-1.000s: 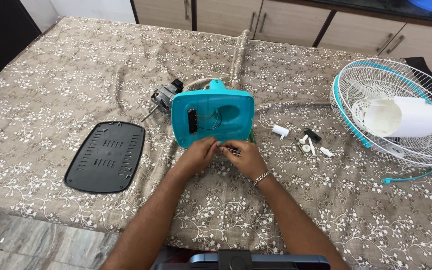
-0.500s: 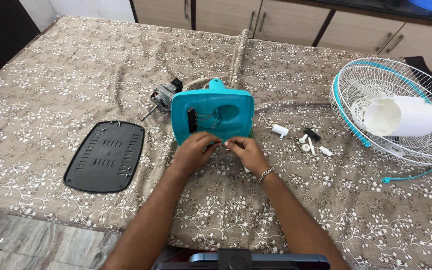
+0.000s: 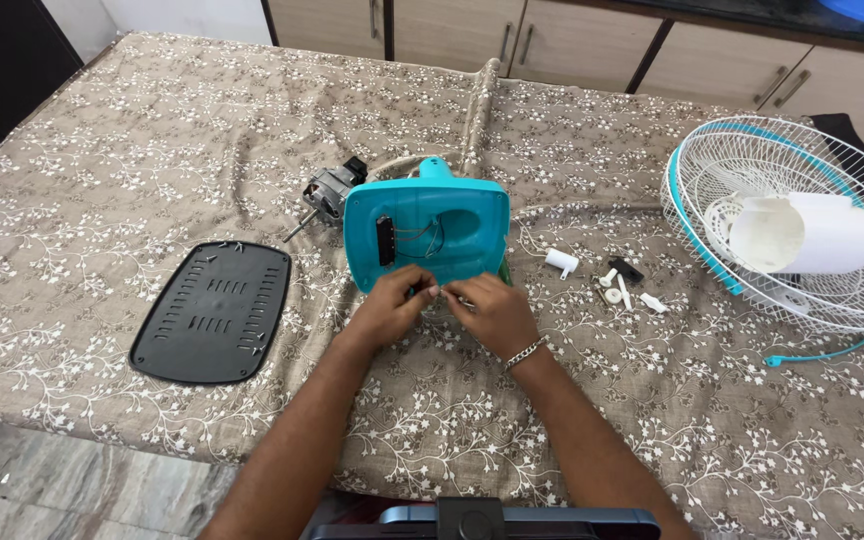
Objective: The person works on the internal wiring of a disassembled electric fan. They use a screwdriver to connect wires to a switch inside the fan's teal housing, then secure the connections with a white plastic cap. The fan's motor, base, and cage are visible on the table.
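Note:
A teal plastic fan base housing lies hollow side up on the patterned tablecloth, with wires and a black part showing inside. My left hand and my right hand meet at its near edge, fingertips pinched together over something small that the fingers hide. A metal fan motor lies just behind the housing on the left. A bracelet is on my right wrist.
A black vented base cover lies to the left. Small white and black fittings are scattered to the right. A white wire fan guard with a white cone part inside sits far right. Cabinets stand behind the table.
Both hands have stayed at the near edge of the teal housing, shifting only slightly as the fingers work. Nothing else moved.

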